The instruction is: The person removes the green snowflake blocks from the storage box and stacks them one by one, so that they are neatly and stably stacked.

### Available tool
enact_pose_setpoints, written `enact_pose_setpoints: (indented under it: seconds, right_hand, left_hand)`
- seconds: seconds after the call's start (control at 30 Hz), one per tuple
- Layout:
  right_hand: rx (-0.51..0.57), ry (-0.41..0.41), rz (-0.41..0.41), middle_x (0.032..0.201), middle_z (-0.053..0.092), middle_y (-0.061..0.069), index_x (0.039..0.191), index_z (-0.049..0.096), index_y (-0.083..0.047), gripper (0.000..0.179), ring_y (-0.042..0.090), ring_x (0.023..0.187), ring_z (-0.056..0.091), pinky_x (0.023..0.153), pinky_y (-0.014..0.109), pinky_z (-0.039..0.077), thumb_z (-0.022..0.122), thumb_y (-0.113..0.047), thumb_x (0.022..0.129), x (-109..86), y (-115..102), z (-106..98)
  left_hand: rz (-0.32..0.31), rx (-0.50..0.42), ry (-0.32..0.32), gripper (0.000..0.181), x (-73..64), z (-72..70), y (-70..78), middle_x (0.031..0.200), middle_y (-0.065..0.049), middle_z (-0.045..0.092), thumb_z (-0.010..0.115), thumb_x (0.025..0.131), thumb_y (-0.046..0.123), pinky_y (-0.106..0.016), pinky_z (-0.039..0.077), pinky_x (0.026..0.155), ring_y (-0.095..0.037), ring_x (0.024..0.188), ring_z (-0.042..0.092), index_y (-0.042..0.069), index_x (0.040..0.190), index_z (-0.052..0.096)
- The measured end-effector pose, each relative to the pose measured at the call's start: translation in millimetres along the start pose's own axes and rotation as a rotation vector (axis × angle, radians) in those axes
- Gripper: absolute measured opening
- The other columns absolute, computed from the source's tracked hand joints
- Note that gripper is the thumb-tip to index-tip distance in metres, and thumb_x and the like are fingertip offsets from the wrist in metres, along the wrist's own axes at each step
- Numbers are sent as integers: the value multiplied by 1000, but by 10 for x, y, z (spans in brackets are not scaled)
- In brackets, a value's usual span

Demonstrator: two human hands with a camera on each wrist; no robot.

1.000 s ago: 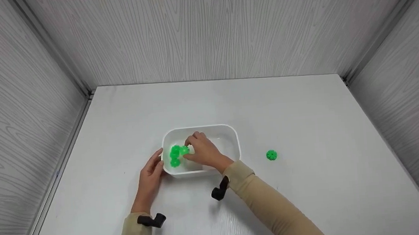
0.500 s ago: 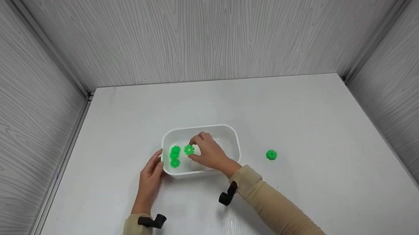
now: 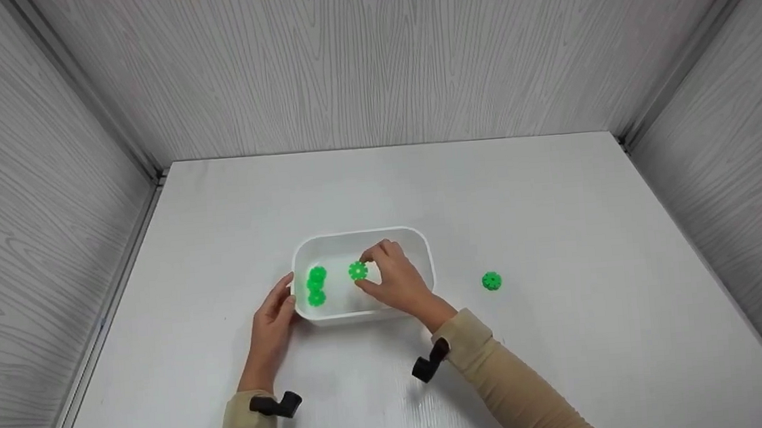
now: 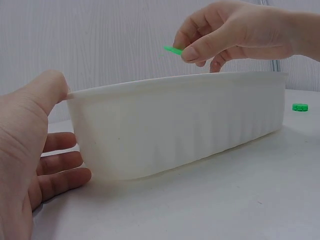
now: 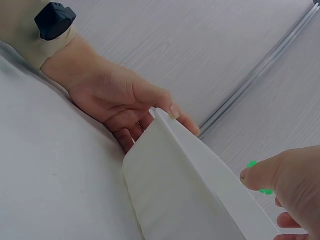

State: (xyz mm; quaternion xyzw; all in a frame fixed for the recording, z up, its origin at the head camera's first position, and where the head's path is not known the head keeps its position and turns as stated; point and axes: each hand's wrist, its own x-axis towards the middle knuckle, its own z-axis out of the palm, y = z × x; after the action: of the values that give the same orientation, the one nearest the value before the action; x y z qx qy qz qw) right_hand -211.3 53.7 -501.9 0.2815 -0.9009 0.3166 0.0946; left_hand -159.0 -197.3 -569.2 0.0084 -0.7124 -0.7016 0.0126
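The grip of the right hand [image 3: 400, 282] is clamped on a green disc [image 3: 357, 271] above the white tub [image 3: 355, 316], whose end the left hand [image 3: 271, 325] touches, thumb and fingers apart.

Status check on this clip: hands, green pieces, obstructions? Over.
Left hand touching white tray. Right hand pinching green piece above it. Other green pieces in its left end; another piece outside, right. No obstruction visible.

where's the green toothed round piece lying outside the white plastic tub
In the head view, the green piece lies on the table, right of the white tub and the right hand.
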Motion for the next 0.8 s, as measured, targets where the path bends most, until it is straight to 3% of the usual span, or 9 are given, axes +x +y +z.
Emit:
enact_pose_setpoints:
  seconds: [0.17, 0.4, 0.57, 0.8]
  right_hand:
    - [-11, 49, -14, 101, 49, 5, 103, 56, -7, 32, 19, 96, 46, 79, 29, 45, 74, -21, 80, -78, 9, -61]
    - [29, 150, -49, 103, 49, 5, 103, 54, -8, 32, 18, 96, 45, 81, 29, 44, 74, -19, 80, -181, 46, -82]
    - [58, 221, -67, 103, 49, 5, 103, 55, -7, 31, 19, 97, 45, 82, 29, 44, 74, -17, 80, -261, 53, -88]
    - [57, 270, -55, 104, 50, 6, 104, 55, -6, 31, 17, 99, 47, 83, 28, 44, 73, -16, 80, -368, 67, -127]
  left_hand:
    - [-4, -10, -15, 42, 2, 4, 52, 129, -15, 52, 51, 97, 20, -28, 47, 86, -30, 116, 49, 20, 139, 45]
    - [5, 20, 14, 43, 1, 3, -7, 127, -8, 54, 54, 95, 33, -25, 47, 85, -23, 112, 51, 29, 137, 47]
    - [42, 60, 35, 44, 14, 19, -42, 124, -9, 56, 53, 94, 37, -26, 49, 80, -25, 106, 54, 27, 137, 47]
    - [25, 50, 36, 42, 0, 32, -27, 124, -8, 56, 53, 94, 37, -26, 48, 82, -22, 108, 54, 31, 136, 48]
